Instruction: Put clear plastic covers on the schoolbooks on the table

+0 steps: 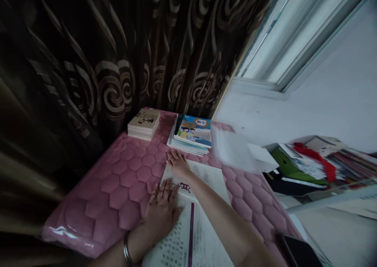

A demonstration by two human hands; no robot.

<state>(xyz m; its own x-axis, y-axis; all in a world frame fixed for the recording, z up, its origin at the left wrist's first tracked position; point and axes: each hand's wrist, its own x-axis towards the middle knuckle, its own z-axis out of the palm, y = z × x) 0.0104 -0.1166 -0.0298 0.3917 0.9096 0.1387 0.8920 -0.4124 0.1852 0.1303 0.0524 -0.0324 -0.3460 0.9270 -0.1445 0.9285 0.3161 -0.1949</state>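
A white printed spread (206, 235), apparently an open book, lies in front of me with rows of dark characters and a purple stripe. My left hand (163, 206), with a silver bangle at the wrist, rests flat on its left side, fingers outstretched. Farther up, my right hand (178, 165) is spread at the top left corner of the page, its forearm crossing over the print. Neither hand grips anything. Just beyond my right fingers is a stack of books (188, 149), topped by a blue illustrated book (194, 130).
Pink hexagon-patterned padding under clear plastic covers the table (126, 188). Tan books (143, 123) are piled at the back left. Clear plastic sheets (232, 151) lie right of the blue book. A dark phone (300, 251) is at lower right, near a cluttered shelf (309, 161). A patterned curtain (118, 55) hangs behind.
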